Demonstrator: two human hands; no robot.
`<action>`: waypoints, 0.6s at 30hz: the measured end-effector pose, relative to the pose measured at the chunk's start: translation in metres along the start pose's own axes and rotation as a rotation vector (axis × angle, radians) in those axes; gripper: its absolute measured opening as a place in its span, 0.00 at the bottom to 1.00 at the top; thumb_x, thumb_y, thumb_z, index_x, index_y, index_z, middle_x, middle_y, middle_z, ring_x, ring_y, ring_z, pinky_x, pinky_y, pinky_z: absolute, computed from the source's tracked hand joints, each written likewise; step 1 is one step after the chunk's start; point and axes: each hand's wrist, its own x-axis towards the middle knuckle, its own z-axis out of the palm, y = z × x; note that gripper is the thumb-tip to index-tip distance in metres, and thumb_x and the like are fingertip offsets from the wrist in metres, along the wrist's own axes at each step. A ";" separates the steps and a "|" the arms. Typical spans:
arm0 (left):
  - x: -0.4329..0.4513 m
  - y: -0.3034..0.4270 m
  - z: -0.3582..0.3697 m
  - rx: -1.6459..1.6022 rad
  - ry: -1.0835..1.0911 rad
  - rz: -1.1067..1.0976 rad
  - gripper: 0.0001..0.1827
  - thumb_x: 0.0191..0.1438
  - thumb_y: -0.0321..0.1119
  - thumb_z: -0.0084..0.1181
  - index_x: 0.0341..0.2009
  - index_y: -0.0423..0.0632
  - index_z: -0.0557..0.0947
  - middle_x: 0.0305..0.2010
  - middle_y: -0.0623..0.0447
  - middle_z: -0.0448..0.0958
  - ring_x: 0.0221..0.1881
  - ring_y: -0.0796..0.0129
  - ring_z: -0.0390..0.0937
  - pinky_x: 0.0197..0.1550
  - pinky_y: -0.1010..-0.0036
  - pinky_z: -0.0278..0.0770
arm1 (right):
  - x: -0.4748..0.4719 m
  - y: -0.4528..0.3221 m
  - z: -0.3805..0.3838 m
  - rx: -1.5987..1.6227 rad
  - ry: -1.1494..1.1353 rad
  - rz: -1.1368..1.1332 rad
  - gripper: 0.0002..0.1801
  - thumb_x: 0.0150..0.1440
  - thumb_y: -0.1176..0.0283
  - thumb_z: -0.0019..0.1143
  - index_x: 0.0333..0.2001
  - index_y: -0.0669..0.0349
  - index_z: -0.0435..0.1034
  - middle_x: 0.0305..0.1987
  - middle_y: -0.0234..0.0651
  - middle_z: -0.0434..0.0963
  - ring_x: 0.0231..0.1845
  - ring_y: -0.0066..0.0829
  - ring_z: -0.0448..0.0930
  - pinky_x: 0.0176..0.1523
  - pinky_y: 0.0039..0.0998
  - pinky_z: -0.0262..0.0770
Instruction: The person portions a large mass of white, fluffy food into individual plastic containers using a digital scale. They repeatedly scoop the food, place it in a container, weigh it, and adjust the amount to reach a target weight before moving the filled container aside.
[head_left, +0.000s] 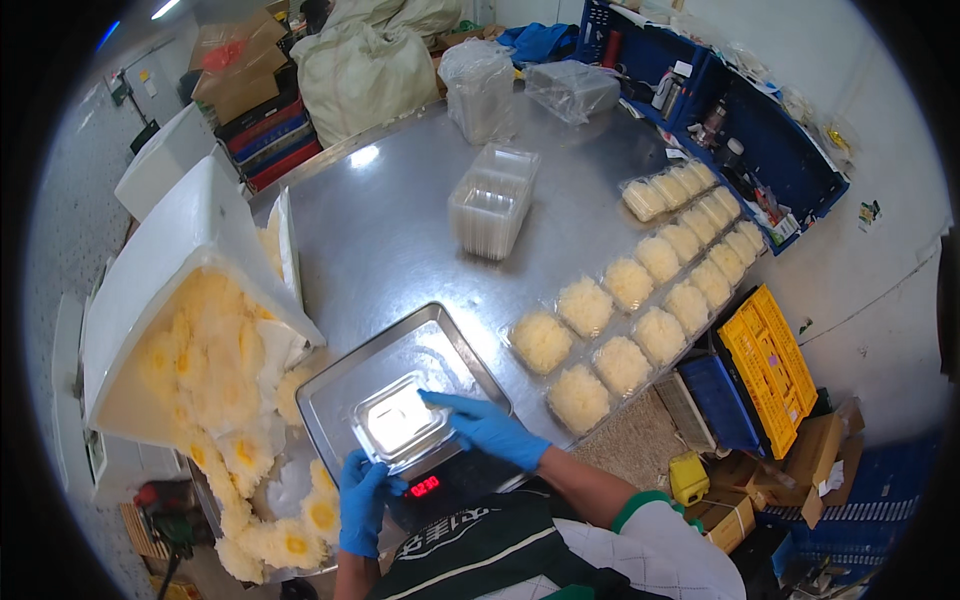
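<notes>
Both hands wear blue gloves. A small clear plastic container (397, 421), bright with glare, rests on a steel tray (330, 375) over a weighing scale with a red lit display (424, 486). My left hand (364, 491) has its fingers at the container's near left corner; whether they grip it is unclear. My right hand (484, 427) reaches over the container's right edge, index finger stretched out. Left of the tray, pale shredded clumps with orange-yellow centres (244, 454) spill from a white foam box (157, 300). Rows of clear containers filled with pale shreds (581, 397) stand to the right.
A stack of clear plastic containers (491, 202) stands mid-table on the steel table (360, 217). Wrapped containers (480, 90) are at the far edge. Blue crates (780, 142) with bottles line the far right. A yellow crate (769, 375) and cardboard boxes (802, 457) lie beyond the right edge.
</notes>
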 end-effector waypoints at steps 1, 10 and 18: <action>0.002 0.008 0.019 -0.029 -0.032 0.015 0.10 0.55 0.26 0.47 0.42 0.43 0.68 0.33 0.44 0.77 0.27 0.61 0.77 0.31 0.71 0.77 | 0.002 0.006 -0.017 0.048 0.059 -0.020 0.23 0.60 0.72 0.41 0.60 0.48 0.63 0.36 0.22 0.72 0.26 0.11 0.64 0.31 0.14 0.66; -0.014 0.002 0.008 -0.030 0.239 0.079 0.11 0.58 0.32 0.48 0.45 0.45 0.72 0.41 0.45 0.76 0.36 0.60 0.77 0.37 0.69 0.77 | 0.087 -0.019 -0.285 -0.004 0.795 -0.424 0.24 0.54 0.77 0.40 0.57 0.56 0.66 0.20 0.24 0.64 0.21 0.15 0.64 0.25 0.18 0.63; -0.042 0.001 -0.071 -0.194 0.460 0.151 0.11 0.58 0.33 0.50 0.44 0.44 0.75 0.41 0.49 0.77 0.38 0.65 0.77 0.41 0.71 0.75 | 0.102 0.039 -0.596 -0.813 0.989 0.241 0.29 0.56 0.65 0.41 0.63 0.36 0.57 0.26 0.40 0.74 0.22 0.29 0.69 0.29 0.35 0.67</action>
